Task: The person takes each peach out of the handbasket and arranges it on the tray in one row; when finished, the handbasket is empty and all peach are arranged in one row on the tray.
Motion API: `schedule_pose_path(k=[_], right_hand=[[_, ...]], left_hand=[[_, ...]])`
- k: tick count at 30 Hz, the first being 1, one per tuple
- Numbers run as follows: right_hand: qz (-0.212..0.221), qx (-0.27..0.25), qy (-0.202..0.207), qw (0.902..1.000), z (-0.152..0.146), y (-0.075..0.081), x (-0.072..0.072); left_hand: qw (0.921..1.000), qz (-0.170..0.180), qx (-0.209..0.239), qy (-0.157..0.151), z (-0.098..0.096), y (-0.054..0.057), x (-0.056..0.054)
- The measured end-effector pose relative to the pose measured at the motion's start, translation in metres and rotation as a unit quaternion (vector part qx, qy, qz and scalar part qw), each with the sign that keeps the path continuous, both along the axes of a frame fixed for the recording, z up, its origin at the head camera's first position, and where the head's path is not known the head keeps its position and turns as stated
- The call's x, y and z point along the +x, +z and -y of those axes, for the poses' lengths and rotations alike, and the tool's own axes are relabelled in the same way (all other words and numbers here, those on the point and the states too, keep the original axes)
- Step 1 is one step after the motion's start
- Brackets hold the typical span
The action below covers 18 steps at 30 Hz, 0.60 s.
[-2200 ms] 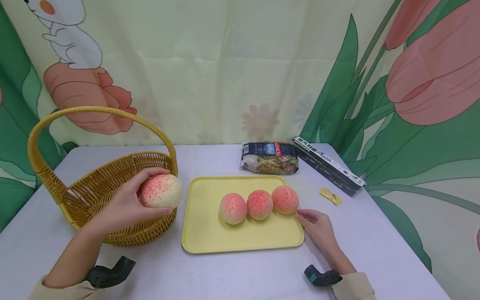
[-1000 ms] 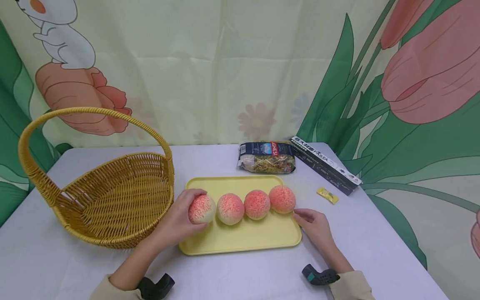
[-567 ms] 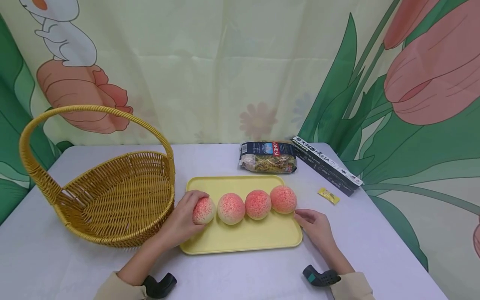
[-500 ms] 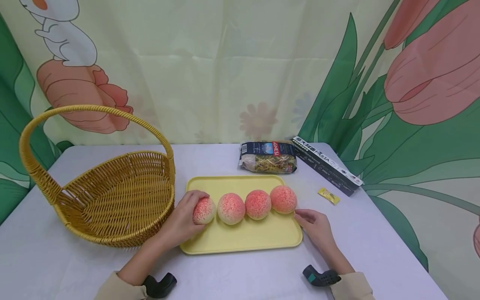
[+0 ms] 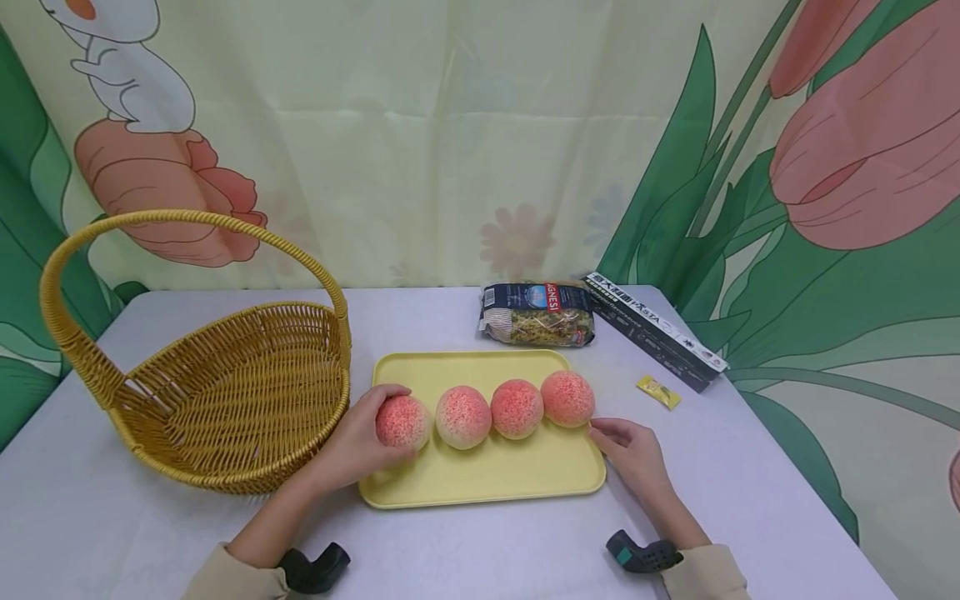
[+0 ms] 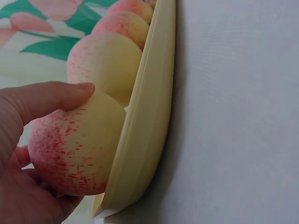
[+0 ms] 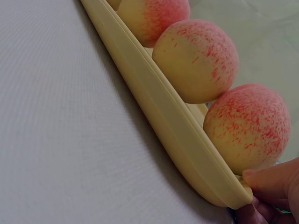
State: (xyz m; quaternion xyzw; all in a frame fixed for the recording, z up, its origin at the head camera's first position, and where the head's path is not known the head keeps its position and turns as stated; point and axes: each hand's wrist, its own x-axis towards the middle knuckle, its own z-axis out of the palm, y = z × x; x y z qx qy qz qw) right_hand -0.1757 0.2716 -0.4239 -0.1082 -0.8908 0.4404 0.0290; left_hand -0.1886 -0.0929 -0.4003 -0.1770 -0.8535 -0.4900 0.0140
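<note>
A row of pink-and-cream peaches lies across a yellow tray [image 5: 480,483]. My left hand [image 5: 367,446] holds the leftmost peach [image 5: 405,423] at the tray's left end. In the left wrist view the thumb [image 6: 56,99] lies across that peach, with the fingers partly hidden behind it. Close beside it is the second peach [image 5: 463,417], followed by a third peach [image 5: 517,409] and the rightmost peach [image 5: 567,398]. My right hand [image 5: 636,457] pinches the tray's right rim, its thumb [image 7: 268,181] on the rim just beside the rightmost peach and its fingers below.
A wicker basket [image 5: 247,479] with a tall handle stands left of the tray, near my left forearm. Behind the tray lie a bag of pasta [image 5: 536,315] and a long black pasta box [image 5: 660,337]. A small yellow packet [image 5: 658,392] lies to the right.
My left hand has brought a peach from in front of the basket rightward and down to the tray's left end. The peach has since turned, showing more red. My right hand has stayed at the rim.
</note>
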Motion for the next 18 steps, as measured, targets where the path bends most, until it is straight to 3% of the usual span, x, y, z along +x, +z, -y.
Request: schedule_pose_path(k=[8,18], right_hand=[[0.002,-0.002,-0.004,1.0,0.0,0.002,0.001],[0.001,-0.008,-0.008,0.9999,0.004,0.0,-0.001]], left_hand=[[0.9998,-0.008,0.015,0.013,-0.008,-0.004,-0.009],[0.9992,-0.024,-0.018,0.029,-0.01,-0.004,-0.012]])
